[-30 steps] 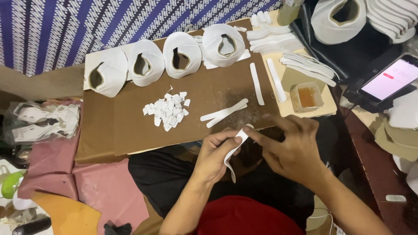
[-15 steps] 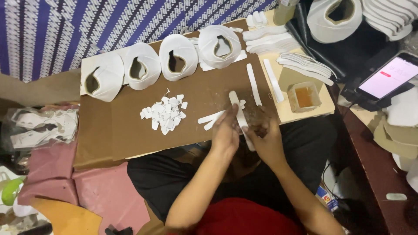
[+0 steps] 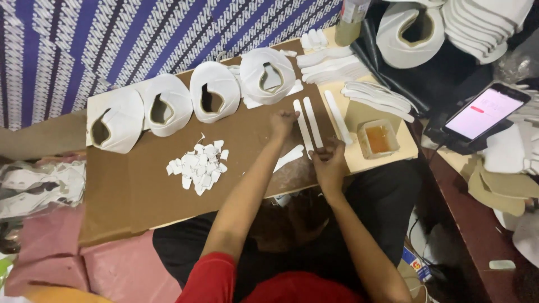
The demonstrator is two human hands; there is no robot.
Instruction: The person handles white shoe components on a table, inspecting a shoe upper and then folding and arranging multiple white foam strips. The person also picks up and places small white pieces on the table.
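The left hand [image 3: 283, 120] rests fingertips-down at the far end of two white strips [image 3: 308, 124] lying side by side on the brown cardboard board [image 3: 118, 191]; the right hand [image 3: 329, 163] presses at their near end. Neither hand encloses a strip: the fingers are bent and bear on the strip ends against the board. A third strip [image 3: 337, 116] lies just to the right, partly on a paler board. Another strip [image 3: 288, 157] lies slanted between the forearms. A heap of small white scraps [image 3: 197, 166] sits left of the left arm. Four white shaped pieces [image 3: 213, 92] line the far edge. A small tray of orange liquid [image 3: 380, 138] stands near the right hand. A lit phone [image 3: 485, 112] lies well to the right.
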